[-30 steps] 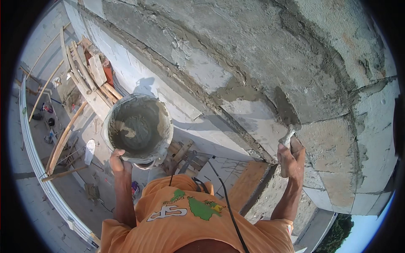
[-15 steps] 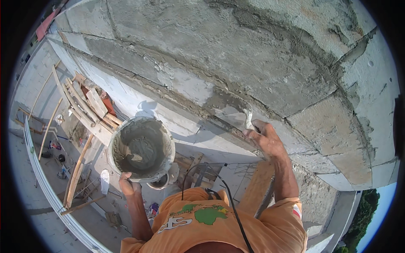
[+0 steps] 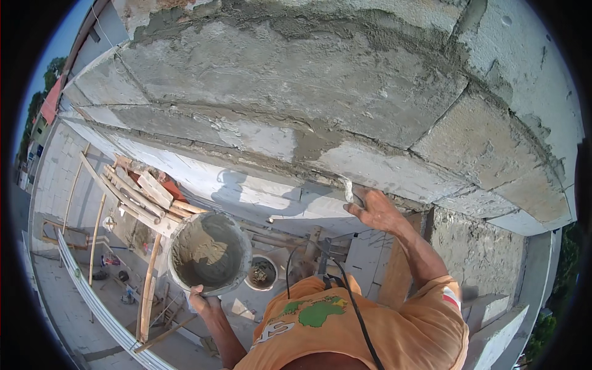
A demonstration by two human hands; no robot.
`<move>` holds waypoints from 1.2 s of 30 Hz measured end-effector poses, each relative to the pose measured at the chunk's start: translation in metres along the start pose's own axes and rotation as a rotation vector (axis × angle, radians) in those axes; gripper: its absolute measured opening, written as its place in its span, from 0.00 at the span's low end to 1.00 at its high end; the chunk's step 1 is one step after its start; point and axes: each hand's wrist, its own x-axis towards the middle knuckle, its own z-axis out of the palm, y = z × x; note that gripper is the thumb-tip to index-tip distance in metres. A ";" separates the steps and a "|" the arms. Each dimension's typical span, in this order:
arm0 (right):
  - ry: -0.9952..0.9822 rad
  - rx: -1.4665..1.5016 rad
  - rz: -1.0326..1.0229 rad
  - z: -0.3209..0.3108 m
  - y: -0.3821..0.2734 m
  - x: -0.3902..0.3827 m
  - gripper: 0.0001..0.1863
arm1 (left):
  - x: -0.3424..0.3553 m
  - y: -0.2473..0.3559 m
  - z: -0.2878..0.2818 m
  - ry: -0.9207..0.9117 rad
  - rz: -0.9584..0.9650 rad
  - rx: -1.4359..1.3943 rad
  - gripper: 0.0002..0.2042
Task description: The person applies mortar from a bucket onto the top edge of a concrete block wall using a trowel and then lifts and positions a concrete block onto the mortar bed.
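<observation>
Grey mortar coats the wall's broad upper band and patches of the course below, while a pale block there looks mostly bare, so the coating seems only partly done. The right hand grips a trowel at that course's lower edge, its blade hard to make out; the left grasps the rim of a bucket holding mortar. A smaller bucket stands just beside it in view, bamboo poles lean farther left, and a black cable crosses the shirt.
</observation>
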 end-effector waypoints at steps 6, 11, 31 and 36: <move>-0.002 0.038 -0.023 -0.017 -0.004 0.020 0.24 | -0.020 0.011 0.040 -0.036 -0.014 0.107 0.27; 0.006 0.295 0.049 -0.089 -0.037 -0.027 0.22 | -0.001 0.008 0.027 -0.011 -0.006 0.094 0.28; 0.132 0.404 0.076 -0.067 0.003 -0.031 0.18 | -0.018 -0.014 0.056 -0.091 -0.085 0.022 0.12; 0.125 0.218 0.046 -0.056 -0.007 -0.036 0.19 | 0.003 -0.051 0.048 -0.038 -0.094 0.044 0.03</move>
